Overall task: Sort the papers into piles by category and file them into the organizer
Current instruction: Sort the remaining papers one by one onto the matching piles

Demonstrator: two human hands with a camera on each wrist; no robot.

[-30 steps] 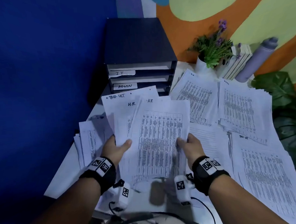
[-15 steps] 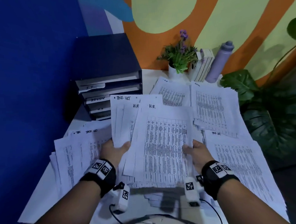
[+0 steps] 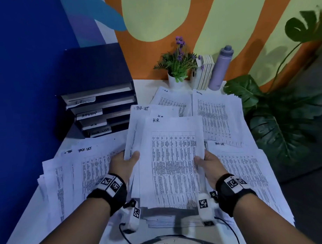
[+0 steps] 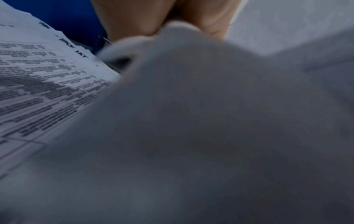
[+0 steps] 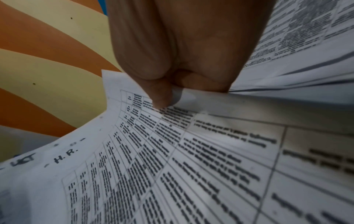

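Both hands hold a stack of printed sheets above the table; the top sheet is headed "H.R." and a "TASK LIST" sheet sticks out behind it. My left hand grips the stack's left edge, thumb on top. My right hand pinches the right edge, and the right wrist view shows its thumb pressed on the H.R. sheet. The dark organizer stands at the back left, with shelf labels "IT" and "ADMIN" readable. The left wrist view is mostly filled by blurred paper.
Paper piles lie on the white table: task-list sheets at left and right, an H.R. pile and an admin pile behind. A potted plant, books and a bottle stand at the back. Large leaves hang off the right edge.
The fanned sheets have been drawn together into a tighter stack between the hands. The head view has swung right and up, so the organizer now sits further left.
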